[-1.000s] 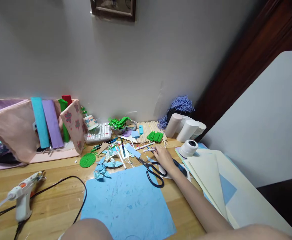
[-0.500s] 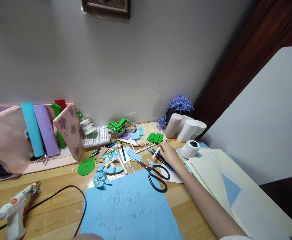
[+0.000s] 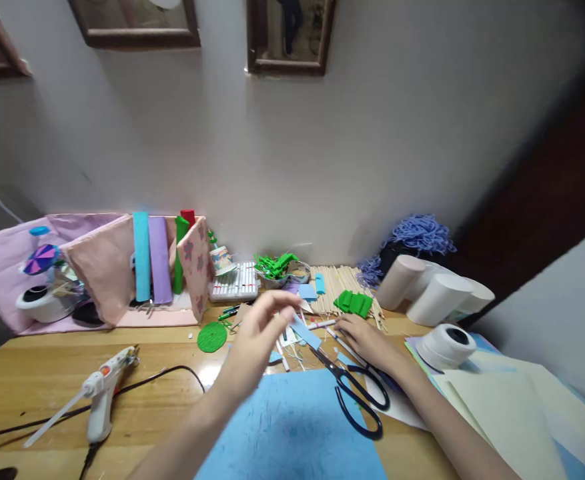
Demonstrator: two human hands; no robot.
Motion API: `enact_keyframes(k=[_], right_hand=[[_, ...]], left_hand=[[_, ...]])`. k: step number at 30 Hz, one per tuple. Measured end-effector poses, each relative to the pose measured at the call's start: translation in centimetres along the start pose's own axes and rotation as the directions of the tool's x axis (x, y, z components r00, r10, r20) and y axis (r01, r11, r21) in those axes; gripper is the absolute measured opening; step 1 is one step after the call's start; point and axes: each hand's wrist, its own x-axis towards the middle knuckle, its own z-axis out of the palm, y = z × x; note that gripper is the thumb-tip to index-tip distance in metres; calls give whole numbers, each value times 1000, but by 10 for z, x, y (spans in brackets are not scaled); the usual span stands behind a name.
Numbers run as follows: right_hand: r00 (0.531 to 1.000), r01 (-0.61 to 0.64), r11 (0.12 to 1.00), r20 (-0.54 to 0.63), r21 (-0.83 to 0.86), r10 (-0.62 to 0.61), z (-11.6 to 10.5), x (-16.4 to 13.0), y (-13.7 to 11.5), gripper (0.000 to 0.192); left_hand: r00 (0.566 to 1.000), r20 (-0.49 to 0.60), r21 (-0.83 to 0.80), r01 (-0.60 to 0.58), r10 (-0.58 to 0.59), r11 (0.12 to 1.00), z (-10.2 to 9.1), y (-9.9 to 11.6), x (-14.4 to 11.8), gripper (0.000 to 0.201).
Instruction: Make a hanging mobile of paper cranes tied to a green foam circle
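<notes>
We'd log this as partway along: cutting looks done on several bits, while the pens look unsorted. Left hand [image 3: 252, 341], centre of the frame, is raised over the clutter, thumb and forefinger curved and apart, nothing seen between them; its nearest thing is the blue slip [image 3: 306, 332], just right of the thumb tip. Right hand [image 3: 367, 341], right of centre, lies low among the pens with fingers bent; its fingertips are at or just beside the white marker [image 3: 322, 325], but we can't tell whether they grip it or anything else (undersides hidden). The scissors [image 3: 341, 373] lie just below that hand, out of both hands, partly over the blue sheet [image 3: 292, 427] at lower centre. Done, as we read it: the green disc [image 3: 212, 337] left of centre is trimmed round, and the green pieces [image 3: 353, 303] sit cut on the sticks [image 3: 339, 280] above the right hand. Left over, we judge: the white marker is loose, well apart from the case [image 3: 235, 281], upper left of the hands, where other markers are lined up, and small scraps are scattered between the hands. The glue gun [image 3: 103, 403] at lower left is out of either hand. How much remains beyond that we can't say.
</notes>
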Motion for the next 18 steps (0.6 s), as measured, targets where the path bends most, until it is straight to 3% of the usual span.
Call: enact_keyframes(k=[1,3,5,8,13,18], right_hand=[[1000,28,1000,-4,-4,-28,0,6,-7,23],[996,91,996,-17,3,-91,1,20,-24,23],[987,157,987,-32,28,-156,3,34,-44,22],[974,224,972,-44,73,-221,10,51,-72,21],[966,259,956,-19,139,-259,26,55,-97,20],[977,213,961,-4,177,-215,26,37,-92,20]], left_hand=[[1000,-17,39,19,-19,999,-1,-5,27,34],[972,-205,232,161,-114,959,-5,-23,79,41],[925,-333,262,278,-183,924,-10,-46,122,49],[860,-442,244,388,-255,889,-13,-74,166,52],[788,-517,183,481,-332,857,-9,-93,201,59],[802,-504,164,452,-320,877,-11,-93,197,55]])
